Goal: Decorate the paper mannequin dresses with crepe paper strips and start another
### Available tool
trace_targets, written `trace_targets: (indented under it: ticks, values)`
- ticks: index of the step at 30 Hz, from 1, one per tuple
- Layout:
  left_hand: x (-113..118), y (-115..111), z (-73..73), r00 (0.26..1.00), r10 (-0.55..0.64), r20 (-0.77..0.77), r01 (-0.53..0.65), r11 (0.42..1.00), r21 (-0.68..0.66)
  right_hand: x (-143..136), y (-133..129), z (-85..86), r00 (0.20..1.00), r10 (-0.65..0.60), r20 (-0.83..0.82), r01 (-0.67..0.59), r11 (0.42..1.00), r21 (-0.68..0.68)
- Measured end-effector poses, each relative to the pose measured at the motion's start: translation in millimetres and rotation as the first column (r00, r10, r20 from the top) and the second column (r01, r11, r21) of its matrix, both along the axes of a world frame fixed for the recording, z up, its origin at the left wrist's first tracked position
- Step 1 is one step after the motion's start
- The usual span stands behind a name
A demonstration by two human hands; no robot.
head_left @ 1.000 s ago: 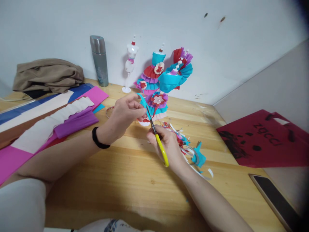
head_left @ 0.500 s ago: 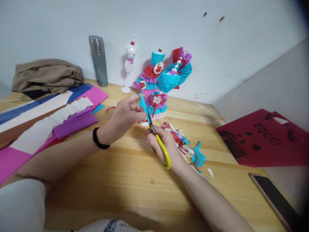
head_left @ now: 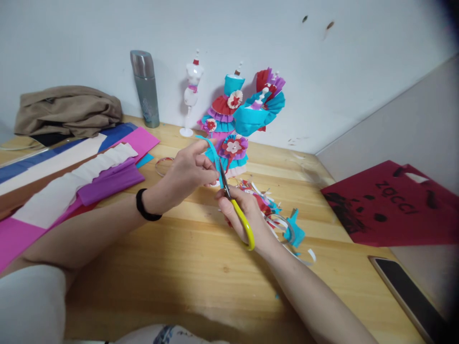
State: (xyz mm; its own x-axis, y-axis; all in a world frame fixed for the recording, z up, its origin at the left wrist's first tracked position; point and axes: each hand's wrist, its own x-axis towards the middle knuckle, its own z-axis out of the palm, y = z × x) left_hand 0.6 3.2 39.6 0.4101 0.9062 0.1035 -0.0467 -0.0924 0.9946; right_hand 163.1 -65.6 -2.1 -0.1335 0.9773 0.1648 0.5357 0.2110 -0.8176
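In the head view we are working above the middle of the table (head_left: 201, 267). Our left hand (head_left: 190, 167) is pinching a thin blue strip (head_left: 213, 148) between curled fingertips, the grip leaving hardly any gap, and the strip's upper end is curving freely toward the back edge. Our right hand (head_left: 244, 210) is wrapping its grip closely around the yellow handles of the scissors (head_left: 243, 224), whose blades are lying along the strip; how far they are parting we are unable to tell. Behind our hands, a bare figure (head_left: 193, 95) and a figure in a ruffled dress (head_left: 222, 106) are standing near the table's back edge. Paper scraps (head_left: 258, 196) are lying just beyond our right hand. Along the left edge, coloured sheets (head_left: 111, 186) are overlapping. A phone (head_left: 405, 291) is resting by the right edge, toward the near corner, and a red bag (head_left: 387, 205) is standing behind it.
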Motion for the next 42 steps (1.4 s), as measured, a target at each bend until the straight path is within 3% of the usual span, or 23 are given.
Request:
trace_targets:
  ticks: [12, 20, 27, 34, 42]
  values:
    - [1, -1, 1.3, 1.0, -0.023, 0.018, 0.023, 0.999, -0.032, 4, 3, -13.0, 1.0, 0.005, 0.026, -0.007, 0.999, 0.043]
    - [0, -2, 1.8, 1.0, -0.028, 0.009, 0.028, 0.999, -0.032, 1, 0, 1.4, 0.999, 0.024, 0.047, -0.026, 0.999, 0.039]
    - [0, -2, 1.1, 1.0, -0.025, -0.009, 0.024, 0.999, -0.032, 2, 2, -8.6, 1.0, -0.003, 0.024, 0.002, 0.999, 0.035]
    - [1, -1, -1.1, 1.0, -0.014, -0.02, 0.013, 0.999, -0.031, -2, 0, 0.8, 1.0, -0.003, 0.014, 0.003, 1.0, 0.02]
    - [2, 0, 0.9, 1.0, -0.021, -0.016, 0.021, 0.999, -0.044, -1, 1, -2.3, 0.999, -0.036, 0.041, 0.035, 0.999, 0.021]
